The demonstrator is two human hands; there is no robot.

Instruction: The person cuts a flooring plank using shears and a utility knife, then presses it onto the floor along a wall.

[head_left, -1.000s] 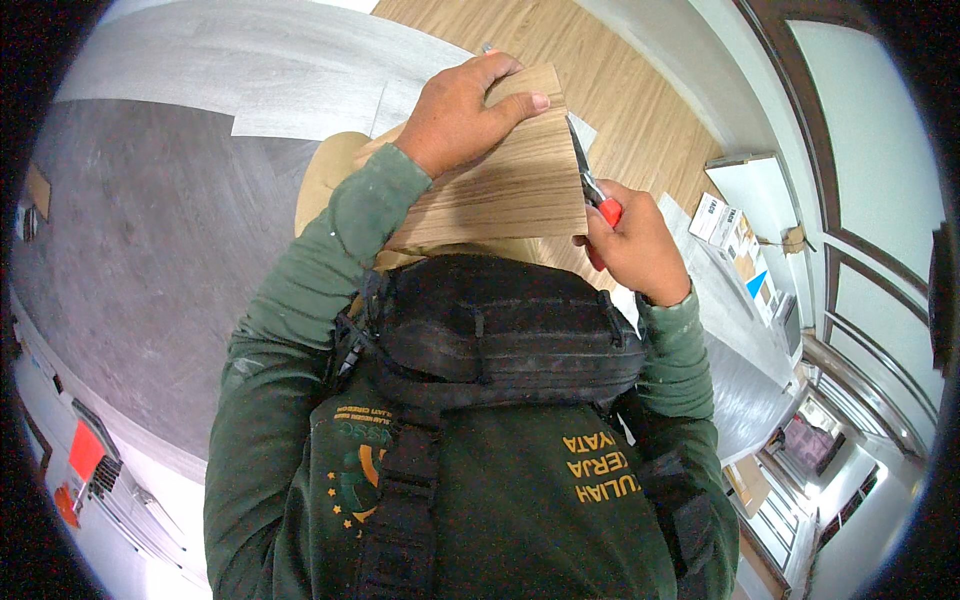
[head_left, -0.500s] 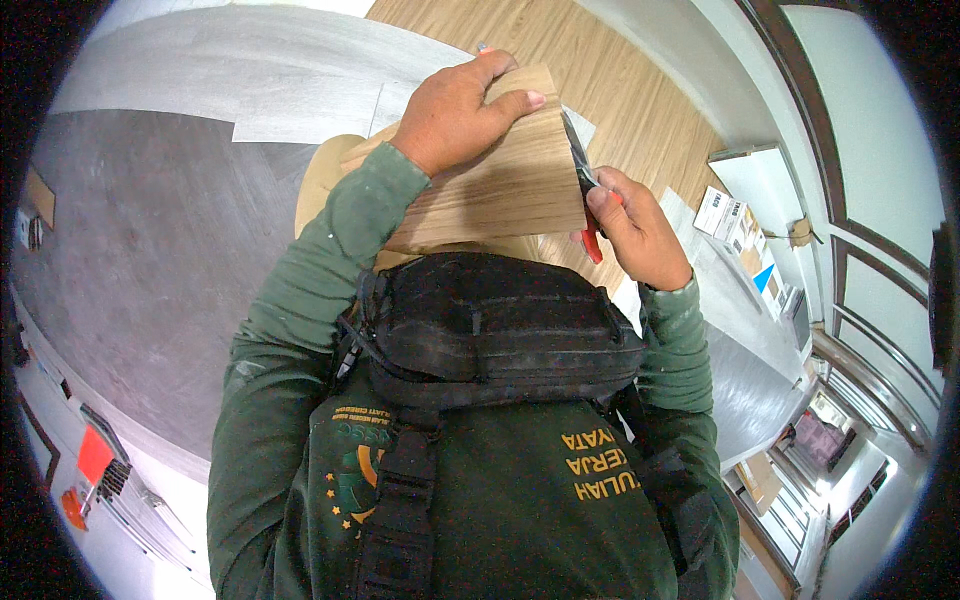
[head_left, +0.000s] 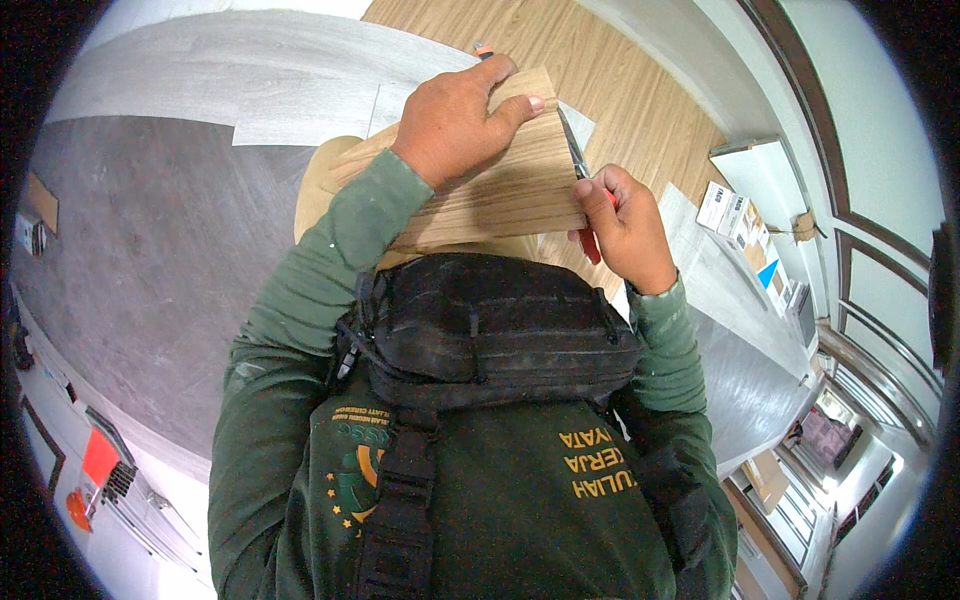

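A wood-grain floor plank (head_left: 500, 185) lies tilted over my lap. My left hand (head_left: 455, 125) grips its far edge, thumb on top and fingers bent over the edge. An orange-and-black tool end (head_left: 484, 49) pokes out beyond those fingers; the rest of it is hidden. In my right hand (head_left: 630, 228) are red-handled scissors (head_left: 578, 160), closed around the handles. Their grey blades run along the plank's right edge, touching or very near it. Whether the blades are parted I cannot tell.
Wood-look flooring (head_left: 640, 90) stretches ahead, with pale grey planks (head_left: 300, 95) beside it and dark grey floor (head_left: 160, 260) to the left. Boxes (head_left: 745, 235) stand by the wall at right. A black bag (head_left: 500, 325) sits across my chest.
The scissors and my right hand have shifted slightly left along the plank's edge. The blades look closer together than before. My left hand keeps its grip on the plank.
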